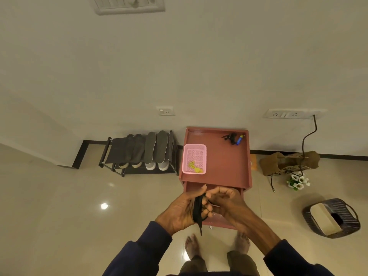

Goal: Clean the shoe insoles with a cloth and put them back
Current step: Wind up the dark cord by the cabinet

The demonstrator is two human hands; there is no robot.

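1. Left hand (183,212) curls round a black strip (197,208), whose end dangles toward 6 o'clock.
2. Right hand (225,202) pinches the strip's upper part.
3. Four insoles (146,149) on the shoe rack (111,154), 10 o'clock from the hands, well apart.
4. Pink basket (185,156) on the red cabinet (225,162), 12 o'clock.

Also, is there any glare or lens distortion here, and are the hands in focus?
Head view: lamp glare spots on the glossy floor; the wide-angle lens stretches the sleeves near the bottom edge; the left hand and its dark strip look slightly soft but readable.
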